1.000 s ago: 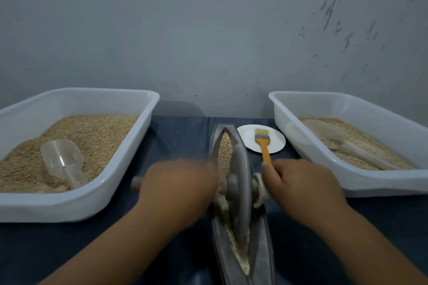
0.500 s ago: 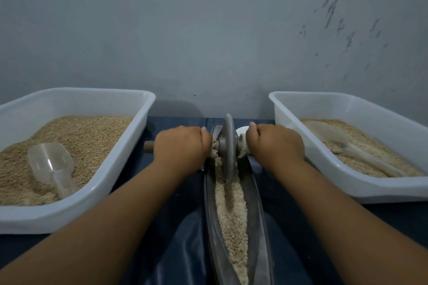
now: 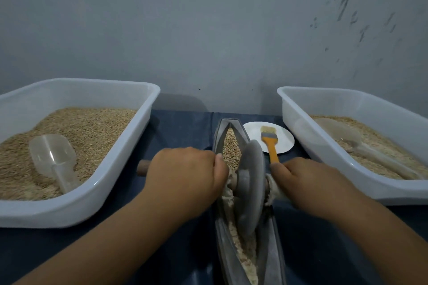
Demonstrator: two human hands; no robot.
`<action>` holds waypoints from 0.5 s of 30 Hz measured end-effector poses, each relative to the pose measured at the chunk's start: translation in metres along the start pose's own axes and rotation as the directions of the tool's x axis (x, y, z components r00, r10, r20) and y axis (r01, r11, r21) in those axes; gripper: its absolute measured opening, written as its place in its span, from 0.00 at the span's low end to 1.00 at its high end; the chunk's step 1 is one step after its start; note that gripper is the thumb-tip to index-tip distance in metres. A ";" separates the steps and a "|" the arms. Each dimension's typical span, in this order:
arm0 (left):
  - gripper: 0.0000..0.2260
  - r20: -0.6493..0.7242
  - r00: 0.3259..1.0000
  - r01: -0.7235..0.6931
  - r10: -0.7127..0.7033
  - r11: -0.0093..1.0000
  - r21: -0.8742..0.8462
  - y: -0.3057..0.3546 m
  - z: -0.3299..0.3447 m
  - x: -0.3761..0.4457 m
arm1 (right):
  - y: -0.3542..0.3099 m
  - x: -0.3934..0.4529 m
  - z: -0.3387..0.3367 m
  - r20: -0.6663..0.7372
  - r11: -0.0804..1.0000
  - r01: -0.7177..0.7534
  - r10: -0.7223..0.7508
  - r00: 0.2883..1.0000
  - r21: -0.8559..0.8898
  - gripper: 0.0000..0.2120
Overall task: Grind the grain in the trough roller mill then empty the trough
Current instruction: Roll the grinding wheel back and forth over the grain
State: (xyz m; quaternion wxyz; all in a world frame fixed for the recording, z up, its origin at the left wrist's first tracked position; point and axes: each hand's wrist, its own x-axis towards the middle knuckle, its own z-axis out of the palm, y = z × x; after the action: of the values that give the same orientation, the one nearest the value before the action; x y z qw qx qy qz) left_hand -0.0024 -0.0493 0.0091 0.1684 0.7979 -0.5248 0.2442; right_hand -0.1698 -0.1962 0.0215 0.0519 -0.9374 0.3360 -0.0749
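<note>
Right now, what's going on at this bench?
A person is grinding grain in a trough roller mill. The left hand and right hand each grip one end of the axle through the grinding wheel, which stands in the narrow metal trough. Whole grain lies at the far end, paler crushed grain at the near end. A white tub of grain with a clear scoop sits left; a second tub sits right. An orange brush rests on a small white plate.
</note>
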 end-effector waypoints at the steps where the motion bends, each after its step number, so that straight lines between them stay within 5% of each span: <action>1: 0.21 -0.019 1.000 0.006 -0.006 1.000 0.025 -0.003 0.007 0.009 | 0.000 0.012 0.000 0.038 1.000 -0.013 0.014 0.999 -0.020 0.09; 5: 0.19 0.038 0.999 0.006 -0.008 0.998 0.056 -0.019 0.032 0.047 | -0.002 0.069 -0.001 0.012 0.996 -0.086 0.086 0.996 -0.032 0.12; 7: 0.22 0.030 0.999 -0.026 0.024 0.996 0.085 -0.025 0.038 0.055 | -0.007 0.089 0.000 -0.173 0.992 -0.123 0.122 0.977 0.005 0.22; 10: 0.18 0.071 0.997 -0.023 0.014 0.992 0.126 -0.029 0.045 0.053 | -0.015 0.091 0.001 -0.338 0.992 -0.106 0.075 0.938 -0.073 0.24; 15: 0.19 0.041 0.999 0.023 -0.025 0.999 0.036 -0.011 0.019 0.015 | -0.006 0.036 -0.002 -0.016 0.967 0.071 -0.078 0.997 -0.246 0.11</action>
State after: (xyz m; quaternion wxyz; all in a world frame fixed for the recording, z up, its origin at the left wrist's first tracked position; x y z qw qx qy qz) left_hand 0.0163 -0.0662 0.0021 0.1461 0.8118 -0.5142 0.2349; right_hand -0.1388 -0.2144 0.0284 -0.0714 -0.9476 0.3079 -0.0466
